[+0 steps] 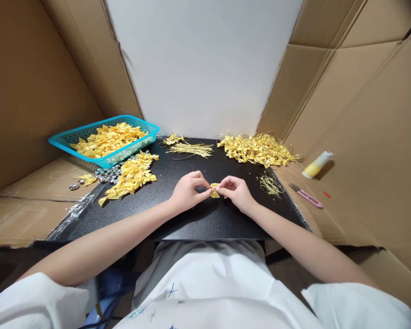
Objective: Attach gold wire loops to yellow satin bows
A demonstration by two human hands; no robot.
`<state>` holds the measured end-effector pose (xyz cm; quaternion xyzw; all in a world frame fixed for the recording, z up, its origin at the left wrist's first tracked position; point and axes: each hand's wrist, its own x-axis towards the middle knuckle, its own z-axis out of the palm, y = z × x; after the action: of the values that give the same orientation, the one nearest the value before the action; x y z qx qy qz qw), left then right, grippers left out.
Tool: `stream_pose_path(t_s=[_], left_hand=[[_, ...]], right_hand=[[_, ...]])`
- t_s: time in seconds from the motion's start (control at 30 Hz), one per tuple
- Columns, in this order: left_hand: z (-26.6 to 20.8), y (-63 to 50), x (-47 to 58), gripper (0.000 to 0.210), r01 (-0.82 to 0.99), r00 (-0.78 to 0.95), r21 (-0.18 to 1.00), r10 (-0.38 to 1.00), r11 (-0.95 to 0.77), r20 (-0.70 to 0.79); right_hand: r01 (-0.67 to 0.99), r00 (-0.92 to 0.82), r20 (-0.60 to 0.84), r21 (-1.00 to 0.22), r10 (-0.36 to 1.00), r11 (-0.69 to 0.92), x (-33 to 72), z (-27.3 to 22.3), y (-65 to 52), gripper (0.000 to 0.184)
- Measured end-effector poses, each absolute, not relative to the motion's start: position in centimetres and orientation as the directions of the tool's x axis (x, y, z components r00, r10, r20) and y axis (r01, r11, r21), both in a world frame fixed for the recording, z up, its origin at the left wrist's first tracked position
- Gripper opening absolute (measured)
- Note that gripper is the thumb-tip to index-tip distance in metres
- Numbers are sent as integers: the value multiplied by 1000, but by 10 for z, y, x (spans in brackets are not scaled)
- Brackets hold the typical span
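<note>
A small yellow ribbon bow (215, 190) is held between both hands, just above the black table (192, 224). My left hand (191, 192) pinches its left side between thumb and forefinger. From the other side, my right hand (236, 193) pinches it with thumb and fingertips. Whether a thread or cord is also between the fingers is too small to tell. Left of my hands lies a loose pile of yellow bows (135, 177), with silver beads (110, 173) beside it. Beyond my hands is a bundle of gold cords (192, 149).
A blue basket (104, 161) of yellow bows stands at the back left. At the back right is a heap of corded bows (256, 150). Cord scraps (271, 185), pink-handled thread snips (307, 196) and a thread spool (317, 164) lie rightward. Cardboard walls (363, 114) flank the table.
</note>
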<state>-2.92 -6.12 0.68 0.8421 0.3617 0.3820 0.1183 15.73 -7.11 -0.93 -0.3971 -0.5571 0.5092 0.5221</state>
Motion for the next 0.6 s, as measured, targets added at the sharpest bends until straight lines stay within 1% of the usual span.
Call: stream_pose_path(t_s=[0.1,0.33,0.6], left_hand=[[6,-62,-29,11,499,422,501,704,-707,572],[6,-63,-28,11,436,430,521,678,-734,595],[8,-63,-28,12,347,449,549,648,-761,615]], right_hand=[[-108,-151,184,-980,971,169,157,-9,-71,30],[-142,-170,152,-982,974,128,157,-7,-71,32],[-188,-268,148,-977,952,99,158,-7,-72,26]])
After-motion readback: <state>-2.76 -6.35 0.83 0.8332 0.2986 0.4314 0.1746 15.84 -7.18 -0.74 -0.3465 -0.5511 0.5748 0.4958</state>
